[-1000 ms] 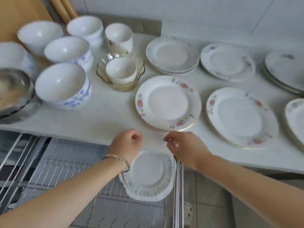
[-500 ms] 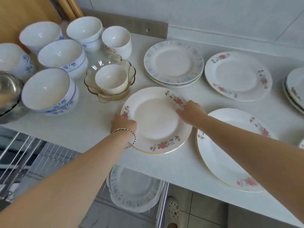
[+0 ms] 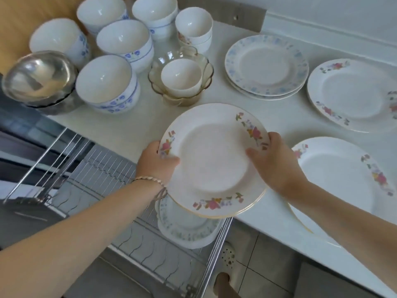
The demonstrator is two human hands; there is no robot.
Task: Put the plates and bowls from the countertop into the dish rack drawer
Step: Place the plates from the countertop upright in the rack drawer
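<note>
A stack of two or three white plates with pink flowers and a gold rim (image 3: 211, 162) is lifted off the white countertop (image 3: 120, 127) and juts over its front edge. My left hand (image 3: 158, 163) grips the stack's left rim, thumb on top. My right hand (image 3: 271, 162) grips the right rim. Below, the wire dish rack drawer (image 3: 103, 190) is pulled out, with pale blue-patterned plates (image 3: 184, 231) lying at its right end. More plates and bowls stand on the counter.
Blue-flowered bowls (image 3: 107, 82), a steel bowl (image 3: 38, 78), cups and an amber glass bowl (image 3: 182, 80) crowd the counter's left. Blue-rimmed plates (image 3: 266, 65) and flowered plates (image 3: 352, 93) lie at the right. A slippered foot (image 3: 227, 259) stands on the tiled floor.
Both hands left the plate in the rack, reached up to the counter, took the flowered plate stack by its rims and lifted it toward the counter's front edge.
</note>
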